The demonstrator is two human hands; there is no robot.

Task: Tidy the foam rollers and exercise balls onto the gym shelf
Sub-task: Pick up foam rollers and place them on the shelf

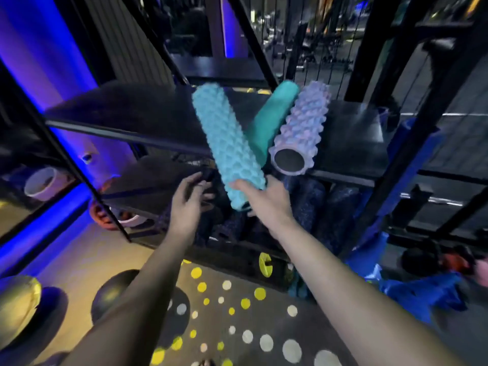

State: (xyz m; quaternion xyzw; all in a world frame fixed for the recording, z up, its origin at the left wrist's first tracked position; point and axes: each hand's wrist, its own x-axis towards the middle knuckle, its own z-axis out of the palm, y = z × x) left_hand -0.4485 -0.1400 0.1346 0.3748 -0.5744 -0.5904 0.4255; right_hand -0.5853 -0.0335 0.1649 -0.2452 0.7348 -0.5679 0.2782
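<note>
Head view shows the person's right hand (266, 204) holding a bumpy light blue roller (227, 143) by its bottom end. The fingers wrap around it. The roller tips up and leans over the front edge of the black shelf (126, 109). The left hand (188, 204) is open with its fingers spread and holds nothing. It is near the roller's bottom end but does not touch it.

Two rollers already lie on the shelf, a smooth teal roller (272, 114) and a bumpy purple roller (301, 128), side by side. The blue one is just beside the teal one. Dark speckled rollers (311, 202) stand on the level below. A dark ball (113, 291) and a gold ball (18, 307) sit on the floor, not yet put away.

What could go wrong? The blue roller is long and held at one end only, so it may wobble or slip out. If it swings, it could bump the teal roller. The purple roller's end is right at the front edge, so a knock might roll it off. Round things roll easily on a flat shelf.

No words or brand names can be read, since everything looks a bit blurry.
</note>
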